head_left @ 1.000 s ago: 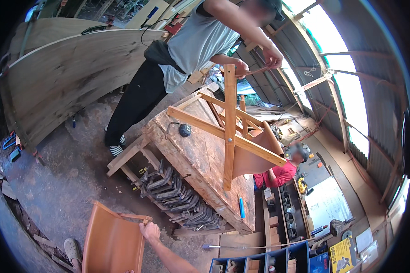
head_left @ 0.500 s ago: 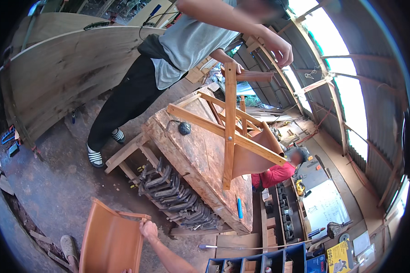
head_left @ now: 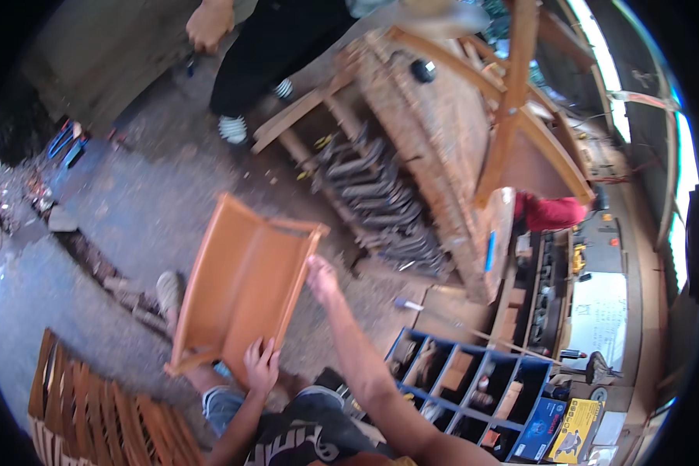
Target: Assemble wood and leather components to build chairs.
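In front of me is a tan leather sling seat point(head_left: 241, 287) on a wooden frame, tilted and curved like a trough. My right hand point(head_left: 321, 279) grips its right-hand wooden rail, fingers wrapped round the edge. My left hand point(head_left: 262, 365) holds the near end, with its fingers bent over the leather; its thumb is hidden. Beyond, on the workbench point(head_left: 435, 124), stands a crossed wooden chair frame point(head_left: 509, 113) with brown leather slung in it.
Several clamps point(head_left: 380, 194) hang under the bench. A blue divided box point(head_left: 458, 380) stands at my right, a slatted wooden piece point(head_left: 101, 404) at lower left. A co-worker's hand point(head_left: 210, 27) shows at top left; a person in a red shirt point(head_left: 551, 212) is beyond the bench.
My view has tipped downward, bringing my left hand, lap and the slatted piece into sight. The sling seat stays in my hands. The co-worker's raised hand has left the crossed frame's area.
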Action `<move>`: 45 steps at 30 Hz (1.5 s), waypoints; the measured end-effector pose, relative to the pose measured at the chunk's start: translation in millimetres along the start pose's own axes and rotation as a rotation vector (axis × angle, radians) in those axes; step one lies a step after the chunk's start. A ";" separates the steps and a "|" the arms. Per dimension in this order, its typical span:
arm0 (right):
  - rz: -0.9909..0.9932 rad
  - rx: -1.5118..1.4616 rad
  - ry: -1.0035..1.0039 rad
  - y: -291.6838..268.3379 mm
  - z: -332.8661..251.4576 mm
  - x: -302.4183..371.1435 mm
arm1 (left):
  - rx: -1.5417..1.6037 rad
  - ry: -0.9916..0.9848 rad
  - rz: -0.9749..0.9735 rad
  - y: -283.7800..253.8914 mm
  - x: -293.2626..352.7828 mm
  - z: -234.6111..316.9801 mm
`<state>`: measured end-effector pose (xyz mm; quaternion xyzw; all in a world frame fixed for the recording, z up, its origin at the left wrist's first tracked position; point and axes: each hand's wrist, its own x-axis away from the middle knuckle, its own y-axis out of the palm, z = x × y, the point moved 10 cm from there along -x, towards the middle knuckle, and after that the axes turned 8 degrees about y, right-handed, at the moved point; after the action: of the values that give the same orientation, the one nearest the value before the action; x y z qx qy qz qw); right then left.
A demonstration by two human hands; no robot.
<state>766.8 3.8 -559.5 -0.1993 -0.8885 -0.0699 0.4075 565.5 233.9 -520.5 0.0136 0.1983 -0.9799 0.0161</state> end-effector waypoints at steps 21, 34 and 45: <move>0.014 -0.115 0.053 1.8 17.1 2.9 | 0.058 -0.137 -0.097 -14.9 19.5 -12.2; -0.074 -0.077 0.060 4.4 12.6 -1.9 | 0.085 -0.118 -0.147 -14.9 16.1 -15.7; 0.290 0.608 -0.213 11.0 -46.8 5.6 | 0.115 -0.113 -0.070 -15.9 18.1 -14.8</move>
<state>800.6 2.0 -524.9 -0.1994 -0.8686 0.2776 0.3588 547.1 253.7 -528.6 -0.0476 0.1408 -0.9889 -0.0080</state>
